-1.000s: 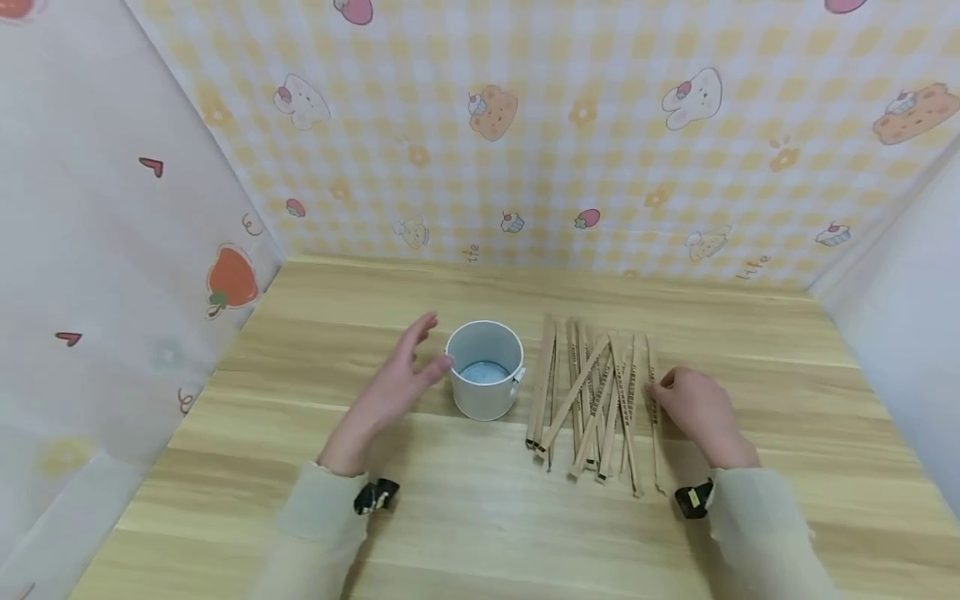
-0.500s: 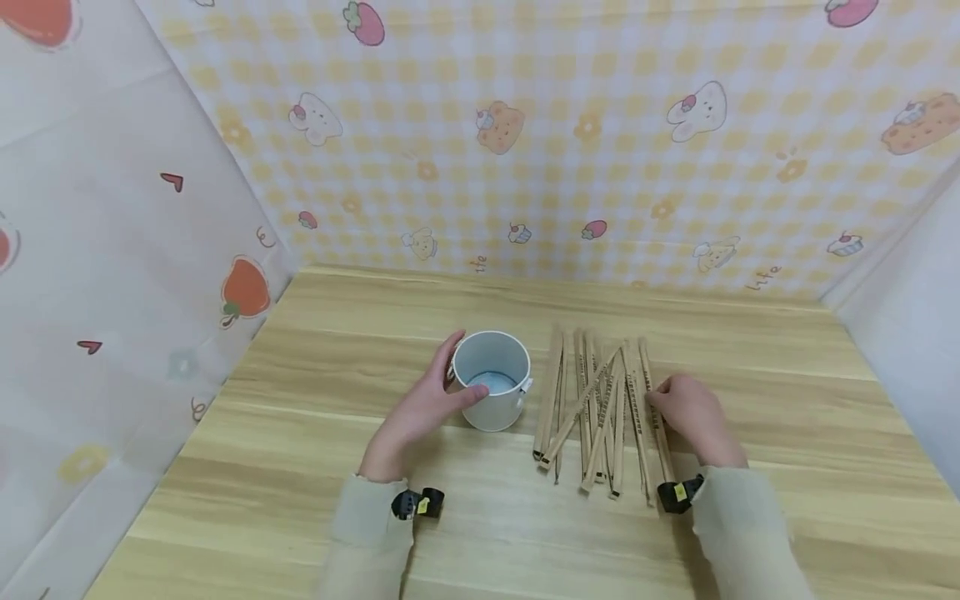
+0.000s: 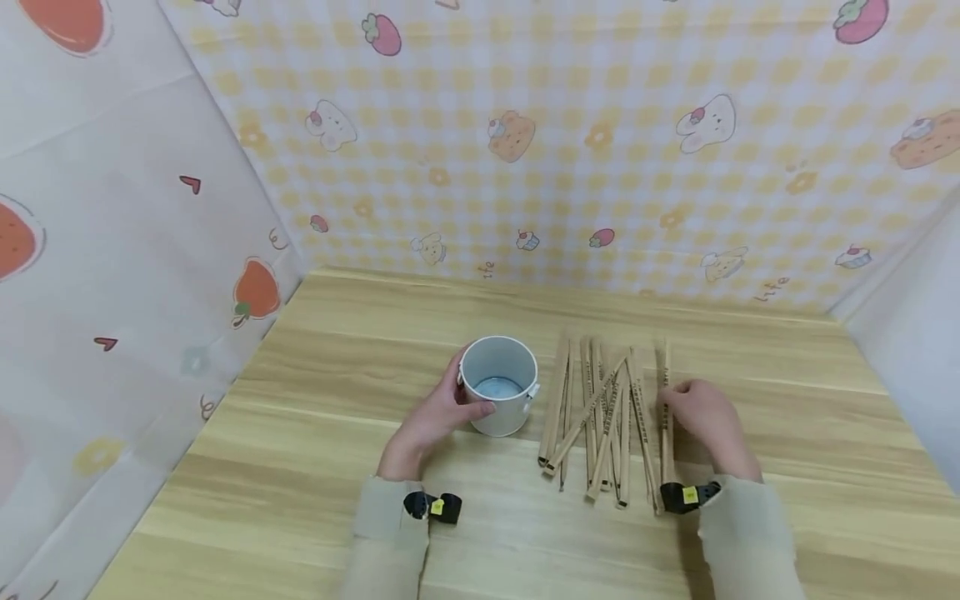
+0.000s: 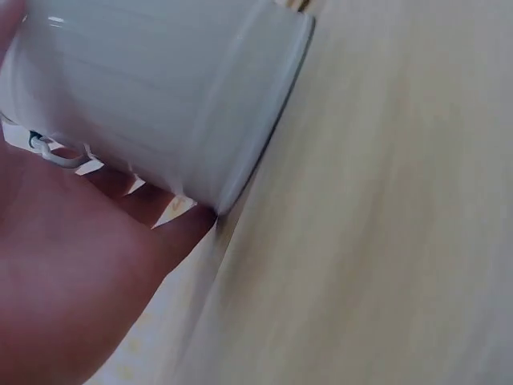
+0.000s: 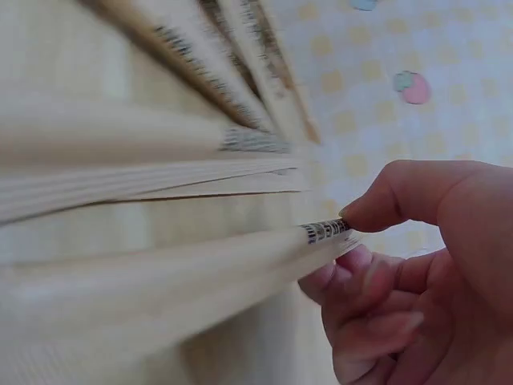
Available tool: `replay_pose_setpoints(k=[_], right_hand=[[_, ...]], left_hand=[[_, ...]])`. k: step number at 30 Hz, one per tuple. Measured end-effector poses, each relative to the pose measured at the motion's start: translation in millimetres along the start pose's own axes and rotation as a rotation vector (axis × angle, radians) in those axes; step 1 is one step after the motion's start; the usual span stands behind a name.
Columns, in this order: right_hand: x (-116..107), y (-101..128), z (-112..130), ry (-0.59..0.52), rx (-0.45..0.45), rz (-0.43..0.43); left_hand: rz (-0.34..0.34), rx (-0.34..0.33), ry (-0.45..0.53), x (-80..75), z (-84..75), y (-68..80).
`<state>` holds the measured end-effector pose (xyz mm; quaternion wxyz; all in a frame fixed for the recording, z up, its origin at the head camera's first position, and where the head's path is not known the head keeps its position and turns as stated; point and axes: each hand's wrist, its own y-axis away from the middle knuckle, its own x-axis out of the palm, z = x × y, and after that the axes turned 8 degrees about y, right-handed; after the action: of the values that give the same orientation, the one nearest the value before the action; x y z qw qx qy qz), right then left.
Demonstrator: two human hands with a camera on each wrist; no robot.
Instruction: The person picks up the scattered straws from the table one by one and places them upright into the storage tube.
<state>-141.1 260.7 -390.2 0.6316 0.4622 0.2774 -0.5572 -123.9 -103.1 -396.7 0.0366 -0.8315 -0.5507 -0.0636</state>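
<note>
A small white bucket (image 3: 504,414) stands upright on the wooden table. My left hand (image 3: 441,417) grips its left side, thumb at the front and fingers round the back; the left wrist view shows the bucket wall (image 4: 152,96) against those fingers. To the right, my right hand (image 3: 705,417) pinches one slim stick in a brown printed paper wrapper (image 3: 667,442) near its middle, between thumb and fingertips. In the right wrist view this paper-wrapped stick (image 5: 200,277) runs out from the pinch, apart from the others. What is inside the wrapper is hidden.
Several more paper-wrapped sticks (image 3: 600,425) lie in a loose, crossing pile between the bucket and my right hand. A yellow checked cloth (image 3: 570,167) with cartoon prints hangs behind the table (image 3: 360,350). Pale sheets close both sides.
My left hand has moved right from beside the bucket and taken hold of it. The right hand has drawn its paper-wrapped stick slightly right, away from the pile. The head view has shifted.
</note>
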Motion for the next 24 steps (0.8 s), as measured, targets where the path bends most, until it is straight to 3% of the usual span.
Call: replay_pose_setpoints(k=[7, 12, 17, 24], right_hand=[[-16.4, 8.6, 17.2, -0.148, -0.078, -0.125], [-23.2, 23.6, 38.7, -0.209, -0.107, -0.267], [-24.0, 34.8, 62.6, -0.263, -0.138, -0.416], [-22.2, 37.1, 99.5, -0.529, -0.163, -0.545]], left_hand=[[0.016, 0.052, 0.027, -3.1, 5.7, -5.4], [0.056, 0.036, 0.089, -3.0, 13.1, -7.0], [0.053, 0.002, 0.118, -7.0, 22.4, -9.7], [0.06, 0.018, 0.1, -21.5, 37.2, -20.6]])
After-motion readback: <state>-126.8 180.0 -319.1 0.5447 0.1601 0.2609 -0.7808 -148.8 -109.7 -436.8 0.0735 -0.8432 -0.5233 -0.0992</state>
